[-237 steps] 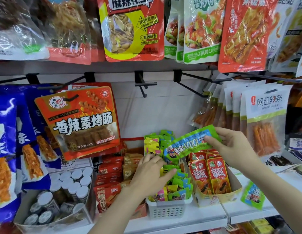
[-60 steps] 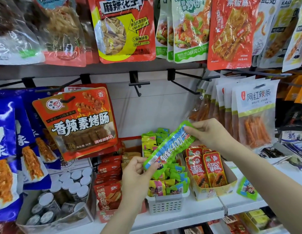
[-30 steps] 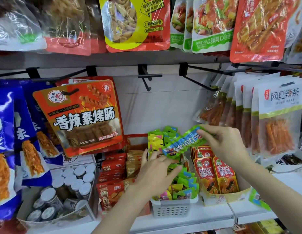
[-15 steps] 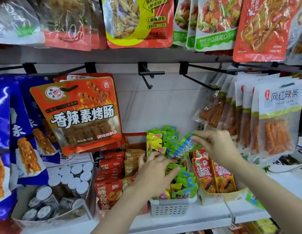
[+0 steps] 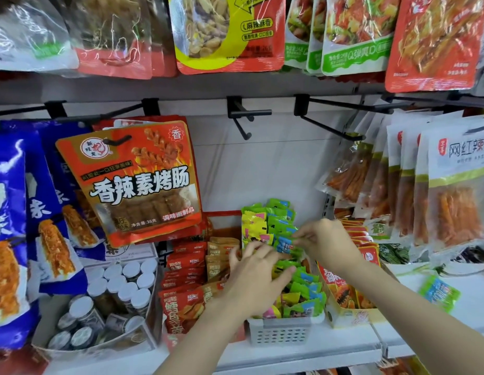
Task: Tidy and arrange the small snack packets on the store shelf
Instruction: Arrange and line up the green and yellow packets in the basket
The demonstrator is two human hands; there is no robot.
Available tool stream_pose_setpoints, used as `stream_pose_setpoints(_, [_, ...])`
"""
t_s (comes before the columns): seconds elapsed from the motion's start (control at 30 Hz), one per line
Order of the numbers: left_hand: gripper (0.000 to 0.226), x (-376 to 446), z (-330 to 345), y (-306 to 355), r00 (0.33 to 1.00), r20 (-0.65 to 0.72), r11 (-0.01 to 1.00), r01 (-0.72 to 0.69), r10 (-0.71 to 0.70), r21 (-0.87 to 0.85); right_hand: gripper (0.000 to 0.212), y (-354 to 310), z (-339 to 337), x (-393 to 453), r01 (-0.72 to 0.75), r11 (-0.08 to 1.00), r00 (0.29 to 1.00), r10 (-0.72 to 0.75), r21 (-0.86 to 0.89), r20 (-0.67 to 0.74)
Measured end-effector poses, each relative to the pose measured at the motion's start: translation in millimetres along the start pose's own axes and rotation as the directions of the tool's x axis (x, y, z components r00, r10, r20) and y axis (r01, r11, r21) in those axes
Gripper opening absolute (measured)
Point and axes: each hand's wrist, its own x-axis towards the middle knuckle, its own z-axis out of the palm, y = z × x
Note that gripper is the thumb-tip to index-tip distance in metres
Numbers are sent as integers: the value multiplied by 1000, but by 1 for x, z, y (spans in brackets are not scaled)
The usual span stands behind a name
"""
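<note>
A white slotted basket (image 5: 283,331) on the shelf holds several small green, blue and yellow snack packets (image 5: 303,290), with more stacked upright at its back (image 5: 265,220). My right hand (image 5: 326,243) pinches the end of a green-and-blue packet (image 5: 285,244) down among the stacked ones. My left hand (image 5: 255,282) lies over the packets in the basket with its fingers spread and straight, pressing them. One more green-and-blue packet (image 5: 438,293) lies loose on the shelf at the right.
A cardboard box of red papaya packets (image 5: 343,293) stands right of the basket; red and brown packets (image 5: 189,269) sit left of it. A box of white-capped jars (image 5: 113,296) is lower left. Large bags hang from black pegs (image 5: 249,115) above.
My right hand has brought the green-and-blue packet down from above the basket into the stack at its back. My left hand let go of the packet's other end and settled on the basket's packets.
</note>
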Motion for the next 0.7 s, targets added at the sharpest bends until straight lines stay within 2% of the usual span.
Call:
stream_pose_setpoints(0.07, [47, -1, 3, -1, 1000, -10, 1000, -3, 3, 13, 12, -10, 12, 1, -43, 990, 999, 45, -135, 9])
stream_pose_setpoints(0.13, [48, -1, 3, -3, 1000, 6, 1000, -13, 13, 14, 21, -20, 22, 5, -113, 950, 987, 141, -291, 77])
stream_pose_setpoints(0.17, [48, -1, 2, -3, 999, 30, 1000, -20, 19, 20, 24, -24, 23, 8, -146, 939, 975, 190, -311, 116])
stream_pose_setpoints(0.23, [48, 2, 0, -5, 996, 92, 999, -22, 19, 32, 29, -28, 21, 12, -162, 939, 957, 224, -304, 182])
stream_pose_setpoints(0.3, [50, 6, 0, -6, 993, 117, 999, -25, 21, 33, 34, -27, 14, 11, -116, 942, 942, 206, -316, 267])
stream_pose_setpoints(0.37, [52, 8, 1, -6, 993, 113, 999, -29, 26, 28, 28, -22, 2, 8, -90, 974, 917, 163, -209, 364])
stream_pose_setpoints(0.4, [52, 9, 2, -6, 993, 112, 999, -29, 26, 29, 23, -18, -2, 8, -86, 989, 923, 125, -122, 364])
stream_pose_setpoints(0.47, [53, 10, 2, -6, 994, 109, 999, -29, 26, 25, 20, -10, -8, 11, -106, 994, 973, 109, -26, 202])
stream_pose_setpoints(0.53, [51, 9, 2, -5, 994, 103, 999, -34, 32, 20, 20, -3, -8, 17, -92, 993, 994, 96, -70, 47])
stream_pose_setpoints(0.63, [48, 7, 2, -4, 995, 88, 998, -52, 49, 37, 32, -4, 3, 27, -13, 977, 992, 38, -212, 118])
stream_pose_setpoints(0.7, [48, 5, 2, -4, 995, 82, 997, -59, 55, 44, 33, -9, 13, 32, -18, 963, 988, 58, -269, 140])
